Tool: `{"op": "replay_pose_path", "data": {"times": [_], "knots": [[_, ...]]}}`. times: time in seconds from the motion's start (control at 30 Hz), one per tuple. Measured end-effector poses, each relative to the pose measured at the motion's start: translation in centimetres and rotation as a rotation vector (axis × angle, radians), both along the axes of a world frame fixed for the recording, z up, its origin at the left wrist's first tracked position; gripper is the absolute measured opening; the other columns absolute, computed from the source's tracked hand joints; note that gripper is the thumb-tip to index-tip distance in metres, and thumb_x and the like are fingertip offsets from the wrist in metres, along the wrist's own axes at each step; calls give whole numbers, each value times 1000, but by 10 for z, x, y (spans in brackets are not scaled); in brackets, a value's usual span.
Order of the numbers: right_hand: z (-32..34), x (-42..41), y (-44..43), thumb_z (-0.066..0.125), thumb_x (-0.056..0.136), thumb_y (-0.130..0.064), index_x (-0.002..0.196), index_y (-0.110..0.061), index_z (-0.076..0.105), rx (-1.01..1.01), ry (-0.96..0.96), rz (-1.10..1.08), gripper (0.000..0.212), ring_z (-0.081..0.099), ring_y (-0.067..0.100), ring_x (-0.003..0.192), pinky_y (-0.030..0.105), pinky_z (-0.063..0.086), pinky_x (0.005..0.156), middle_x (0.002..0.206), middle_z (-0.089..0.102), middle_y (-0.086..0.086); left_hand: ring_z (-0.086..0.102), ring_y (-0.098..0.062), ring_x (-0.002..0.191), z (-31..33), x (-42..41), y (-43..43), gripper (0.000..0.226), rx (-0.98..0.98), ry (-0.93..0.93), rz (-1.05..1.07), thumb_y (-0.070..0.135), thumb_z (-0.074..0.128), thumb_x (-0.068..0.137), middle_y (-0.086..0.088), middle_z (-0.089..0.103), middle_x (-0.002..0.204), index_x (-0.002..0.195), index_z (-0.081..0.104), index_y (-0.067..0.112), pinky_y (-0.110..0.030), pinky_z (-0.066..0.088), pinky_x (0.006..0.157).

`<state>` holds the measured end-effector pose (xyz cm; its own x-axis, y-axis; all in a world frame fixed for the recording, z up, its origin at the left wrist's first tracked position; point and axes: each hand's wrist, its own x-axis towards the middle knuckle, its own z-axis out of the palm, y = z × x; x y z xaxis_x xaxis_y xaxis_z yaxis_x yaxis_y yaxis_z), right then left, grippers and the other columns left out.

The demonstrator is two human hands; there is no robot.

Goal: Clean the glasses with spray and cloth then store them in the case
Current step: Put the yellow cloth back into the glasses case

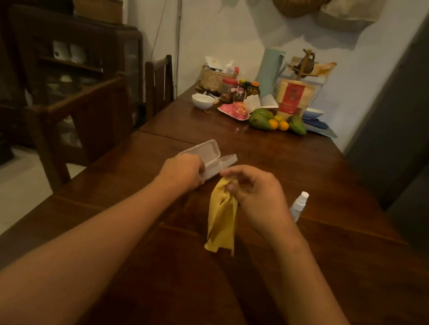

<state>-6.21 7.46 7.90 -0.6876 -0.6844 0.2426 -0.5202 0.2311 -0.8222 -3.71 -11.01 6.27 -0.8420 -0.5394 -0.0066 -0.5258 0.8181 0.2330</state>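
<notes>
right grip (255, 194) pinches limp yellow cloth (221, 222); left grip (182, 172) holds open white case (209, 152).

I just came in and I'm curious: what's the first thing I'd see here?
The bright yellow cleaning cloth jumps out first, dangling at the centre from the grip of the right hand. Just left of it, the left hand holds an open white plastic glasses case. A small clear spray bottle with a white cap stands on the dark wooden table, right of the right hand.
</notes>
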Motion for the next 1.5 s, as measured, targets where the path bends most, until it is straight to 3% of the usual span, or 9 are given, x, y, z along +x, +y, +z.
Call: {"op": "replay_pose_path", "data": {"times": [0.2, 0.37, 0.53, 0.7, 0.83, 1.0, 1.17, 1.3, 1.5], "knots": [[5, -6, 7, 71, 91, -6, 98, -35, 72, -94, -69, -23, 30, 67, 8, 100, 35, 62, 81, 104, 70, -9, 60, -24, 109, -5, 7, 11, 28, -8, -130, -91, 39, 63, 92, -3, 65, 118, 115, 70, 24, -36, 50, 91], [14, -5, 13, 68, 91, -1, 105, -24, 73, -184, -129, -8, 27, 73, 9, 87, 23, 60, 67, 97, 75, -1, 62, -23, 112, -9, 27, 22, 28, -57, -281, -173, 32, 62, 94, -3, 66, 121, 120, 67, 23, -38, 51, 97], [22, -2, 15, 68, 91, -2, 109, -19, 72, -241, -162, -26, 26, 73, 7, 85, 16, 56, 63, 98, 76, 1, 39, -32, 140, -6, 32, 30, 36, -97, -565, -240, 28, 51, 100, -6, 50, 146, 136, 55, 25, -44, 28, 115], [20, 0, 12, 69, 90, -1, 103, -21, 72, -365, -234, -63, 24, 74, 9, 88, 24, 60, 70, 96, 77, -2, 53, -26, 127, -19, 56, 27, 29, -167, -383, -329, 21, 51, 100, -5, 65, 125, 126, 64, 23, -43, 15, 120], [10, -3, 7, 70, 89, 0, 97, -22, 72, -409, -293, -102, 24, 74, 11, 89, 28, 62, 73, 96, 76, -1, 44, -23, 136, -19, 64, 31, 33, -170, -400, -286, 24, 50, 101, -4, 62, 132, 132, 60, 23, -41, 10, 121], [-20, -16, 5, 72, 87, 1, 93, -20, 72, -177, -226, -93, 22, 70, 8, 83, 18, 55, 62, 97, 74, 3, 60, -21, 115, -35, 81, 24, 25, -207, -137, -334, 29, 55, 96, -2, 71, 111, 116, 70, 24, -41, 16, 120], [-46, -30, 6, 71, 89, -4, 84, -29, 72, 56, -45, -145, 26, 66, 11, 95, 28, 59, 76, 96, 69, -6, 60, -19, 113, -38, 82, 24, 26, -198, -109, -333, 34, 56, 95, -1, 71, 111, 115, 69, 24, -41, 15, 120], [-46, -33, 7, 65, 95, -11, 103, -28, 71, 294, 45, -100, 20, 62, 7, 93, 18, 55, 70, 106, 65, -7, 63, -20, 106, -42, 85, 23, 25, -210, -45, -336, 35, 57, 93, -1, 72, 101, 110, 71, 24, -43, 19, 119], [-30, -21, 5, 62, 95, -16, 125, -32, 66, 546, 371, -177, 34, 64, 17, 102, 31, 56, 79, 123, 66, 0, 63, -19, 106, -42, 86, 22, 25, -212, -20, -345, 34, 56, 94, 0, 72, 103, 113, 70, 25, -44, 18, 120]]}}
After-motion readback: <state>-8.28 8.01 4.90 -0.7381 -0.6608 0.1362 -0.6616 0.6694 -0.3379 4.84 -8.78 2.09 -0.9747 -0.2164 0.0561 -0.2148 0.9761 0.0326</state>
